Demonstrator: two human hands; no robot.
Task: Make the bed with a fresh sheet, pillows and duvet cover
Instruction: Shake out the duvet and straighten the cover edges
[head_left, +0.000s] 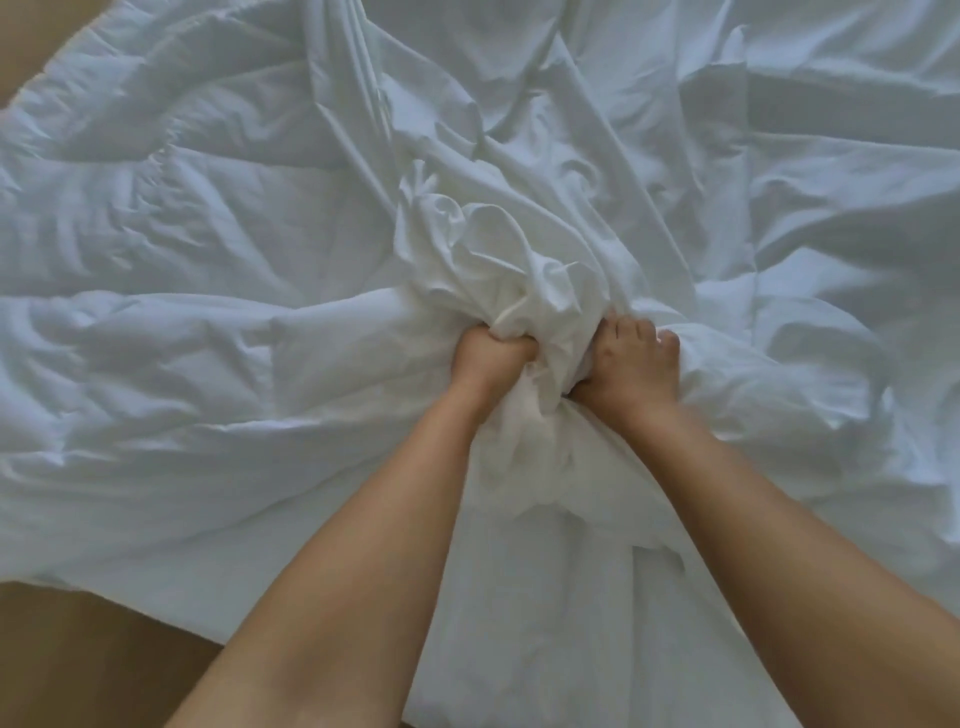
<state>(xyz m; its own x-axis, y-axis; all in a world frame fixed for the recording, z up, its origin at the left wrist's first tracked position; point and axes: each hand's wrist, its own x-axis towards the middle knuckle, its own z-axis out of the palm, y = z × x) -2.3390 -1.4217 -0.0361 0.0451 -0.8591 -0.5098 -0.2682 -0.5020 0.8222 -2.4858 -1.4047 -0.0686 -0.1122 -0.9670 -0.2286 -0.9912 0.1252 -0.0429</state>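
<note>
Through the head camera, you had both hands sunk into a crumpled knot of the duvet cover (524, 270), thin, smooth white cloth with sharp creases. Left of that knot spread the duvet (182, 338), thicker and puffy, stitched into soft quilted squares. Your left hand (491, 358) was a tight fist at the knot's left side, fingers curled fully round a gathered fold. Your right hand (636, 364) sat against the knot's right side, fingers bent, tips dug into the cloth, thumb hidden in the folds, gripping it too. The cover rose between both hands and trailed down between your forearms. Below and left of the knot, tan floor (78, 654) showed.
</note>
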